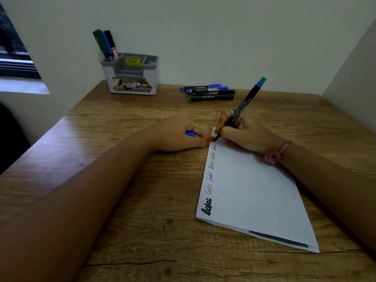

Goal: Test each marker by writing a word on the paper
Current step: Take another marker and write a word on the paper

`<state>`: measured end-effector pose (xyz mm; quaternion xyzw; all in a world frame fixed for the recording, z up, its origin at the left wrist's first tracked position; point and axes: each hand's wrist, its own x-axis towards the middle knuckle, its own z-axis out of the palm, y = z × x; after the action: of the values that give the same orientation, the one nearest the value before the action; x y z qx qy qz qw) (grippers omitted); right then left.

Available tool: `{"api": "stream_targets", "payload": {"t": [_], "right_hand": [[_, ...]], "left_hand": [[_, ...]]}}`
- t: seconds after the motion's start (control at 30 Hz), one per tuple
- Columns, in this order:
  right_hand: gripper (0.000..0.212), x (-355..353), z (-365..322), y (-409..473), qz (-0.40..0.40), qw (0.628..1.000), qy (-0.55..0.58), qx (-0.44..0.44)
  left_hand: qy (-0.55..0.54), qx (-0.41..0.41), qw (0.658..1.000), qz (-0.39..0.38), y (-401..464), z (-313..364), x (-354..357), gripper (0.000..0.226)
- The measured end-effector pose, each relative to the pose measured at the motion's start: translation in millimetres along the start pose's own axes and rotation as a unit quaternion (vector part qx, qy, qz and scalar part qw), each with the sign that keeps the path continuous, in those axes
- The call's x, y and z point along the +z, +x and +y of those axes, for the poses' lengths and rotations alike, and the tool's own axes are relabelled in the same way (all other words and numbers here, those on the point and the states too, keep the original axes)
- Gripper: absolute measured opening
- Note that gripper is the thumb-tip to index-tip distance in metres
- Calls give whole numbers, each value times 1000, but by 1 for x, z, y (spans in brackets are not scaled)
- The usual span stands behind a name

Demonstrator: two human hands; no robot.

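1. Wooden desk [126,200] in a plain white-walled corner; dark window at 10 o'clock.
2. Grey organizer [131,75] at 11 o'clock against the back wall, three capped markers [104,44] standing in its left slot.
3. Left hand [179,134] near centre, fingers curled round a blue cap [190,134]; thumb tip presses the paper's far left edge, steadying it.
4. Paper [254,192] lies at 5 o'clock from centre, long axis running away from the person, tilted slightly; "loki" written repeatedly up its left margin in black, red, blue, green, with more near the top.
5. Loose markers [209,92], four or so, lie side by side at 12–1 o'clock, well apart from the hands, long axes left-right.
6. Right hand [244,131] clamped on the marker in use [242,107], pen grip; barrel tilts up to 1 o'clock, tip down at the paper's top left corner, just beside the left thumb.
7. Judgement: writing the next test word; the margin column is nearly full, so the coming word needs space to the right or a new column. Right hand nearer the loose markers for the swap.
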<state>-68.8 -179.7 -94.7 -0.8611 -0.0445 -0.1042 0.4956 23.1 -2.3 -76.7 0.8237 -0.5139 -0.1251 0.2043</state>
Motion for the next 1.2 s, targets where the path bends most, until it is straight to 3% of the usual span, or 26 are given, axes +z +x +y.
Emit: {"api": "stream_targets", "payload": {"t": [0.13, 0.27, 0.5, 0.67, 1.07, 1.13, 1.2], "right_hand": [[10, -5, -10, 0, 42, 993, 111, -20], [25, -10, -27, -3, 14, 984, 177, -8], [3, -4, -34, -8, 28, 986, 159, -36], [3, -5, -34, -10, 19, 990, 131, -49], [23, -14, -38, -15, -3, 991, -26, -128], [30, -14, -34, -14, -28, 991, -54, -123], [40, -15, -34, -14, -28, 995, -14, -94]], "left_hand": [[-41, -2, 998, 48, -5, 0, -1, 47], [-84, 20, 993, 79, -7, 3, 1, 61], [-127, 15, 987, 98, -7, 3, 1, 64], [-97, 41, 990, 92, -8, 6, 0, 62], [-62, 34, 991, 111, -6, 7, 0, 57], [-90, 50, 989, 106, -10, 12, -2, 59], [-185, 67, 975, 102, -14, 16, -4, 57]]}}
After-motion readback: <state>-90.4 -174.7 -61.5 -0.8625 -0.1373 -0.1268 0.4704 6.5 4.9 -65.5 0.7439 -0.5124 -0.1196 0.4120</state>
